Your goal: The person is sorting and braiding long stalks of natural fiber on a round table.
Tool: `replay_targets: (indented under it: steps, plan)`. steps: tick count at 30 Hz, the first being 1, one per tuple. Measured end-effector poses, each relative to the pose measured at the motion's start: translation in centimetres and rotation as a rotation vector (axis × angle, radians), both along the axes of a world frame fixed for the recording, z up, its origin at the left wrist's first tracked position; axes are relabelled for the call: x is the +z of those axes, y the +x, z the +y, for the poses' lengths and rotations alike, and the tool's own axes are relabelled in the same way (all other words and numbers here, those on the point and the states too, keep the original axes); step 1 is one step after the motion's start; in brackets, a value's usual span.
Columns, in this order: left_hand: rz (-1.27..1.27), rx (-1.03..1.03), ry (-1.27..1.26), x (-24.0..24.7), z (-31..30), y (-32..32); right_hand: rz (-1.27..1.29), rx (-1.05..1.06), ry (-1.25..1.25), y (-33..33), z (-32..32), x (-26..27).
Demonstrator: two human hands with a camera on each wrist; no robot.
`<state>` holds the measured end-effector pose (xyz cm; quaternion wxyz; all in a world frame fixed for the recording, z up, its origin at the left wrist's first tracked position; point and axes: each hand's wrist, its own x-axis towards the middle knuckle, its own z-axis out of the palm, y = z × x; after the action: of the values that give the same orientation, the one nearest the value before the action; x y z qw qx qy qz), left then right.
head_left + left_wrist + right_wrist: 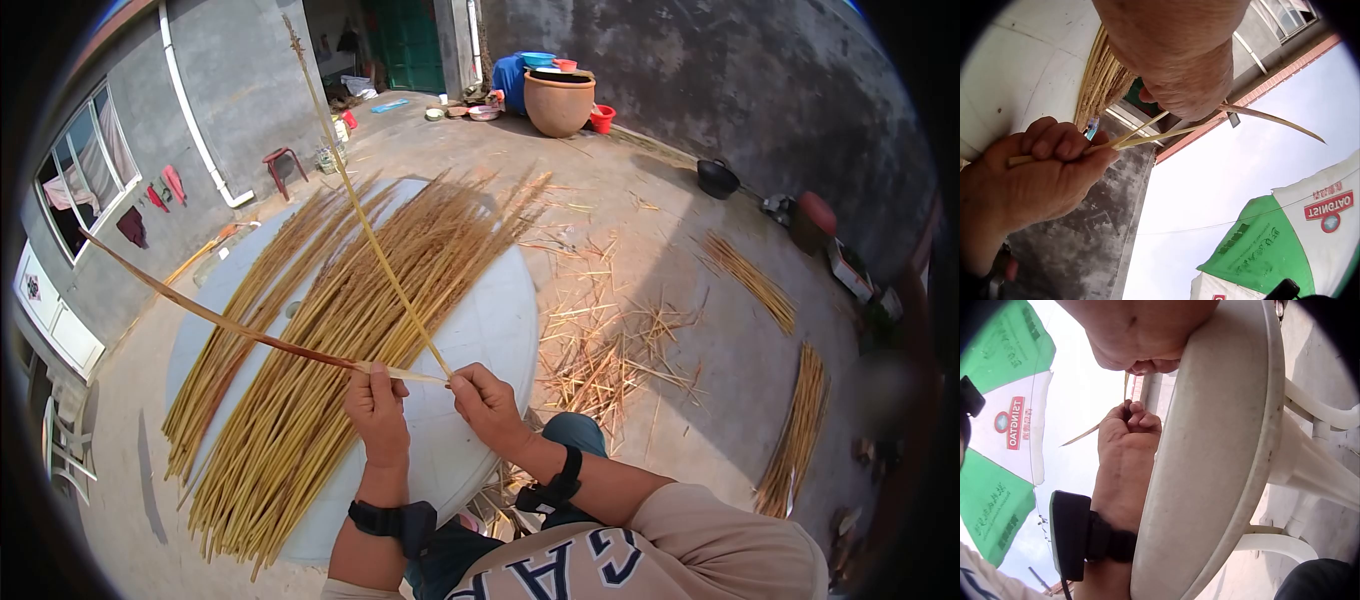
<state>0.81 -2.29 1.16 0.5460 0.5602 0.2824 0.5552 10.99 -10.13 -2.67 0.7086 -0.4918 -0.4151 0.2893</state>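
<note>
Head view: stalk (392,268) pinched between left hand (378,408) and right hand (487,402) fingers (468,379).

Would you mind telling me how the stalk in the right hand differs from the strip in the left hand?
The stalk is thin, yellow and rises nearly straight from the right hand; the strip is flatter, browner and curves away leftward from the left hand. Both are pinched in a grip and meet between the hands.
</note>
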Motion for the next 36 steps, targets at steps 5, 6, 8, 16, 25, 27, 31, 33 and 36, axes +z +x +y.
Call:
replay_targets:
  steps: [5, 6, 8, 16, 25, 27, 31, 33, 36]
  plan:
    - [-0.030, 0.073, 0.036, 0.5, -0.1, -0.1, 0.254, 0.020, -0.085, 0.9, -0.1, 0.7]
    - [-0.117, 0.109, -0.027, 0.8, 0.0, -0.3, 0.254, 0.027, -0.081, 1.2, 0.0, 0.6]
    - [-0.189, 0.133, -0.080, 0.9, 1.5, -1.4, 0.361, 0.026, -0.100, 1.5, 0.2, 0.3]
    - [0.452, -0.244, 0.620, 1.2, -2.1, 0.7, -0.298, 0.046, 0.016, 0.5, 1.0, -1.7]
    - [-0.041, 0.101, 0.040, 0.5, 2.2, -0.9, -0.116, 0.263, -0.218, 0.1, -0.3, 0.8]
    - [-0.098, -0.014, -0.120, 0.3, 2.4, -1.2, -0.166, 0.273, -0.218, 0.0, -0.2, 1.0]
    - [-0.159, -0.187, -0.180, -0.1, 2.6, -1.3, -0.237, 0.303, -0.258, 0.1, -0.1, 1.1]
    - [-0.182, -0.204, -0.191, -0.3, 2.6, -1.3, -0.219, 0.296, -0.264, 0.1, -0.1, 1.0]
    - [-0.158, -0.166, -0.176, -0.7, 2.8, -1.2, -0.241, 0.255, -0.229, 0.1, 0.0, 0.9]
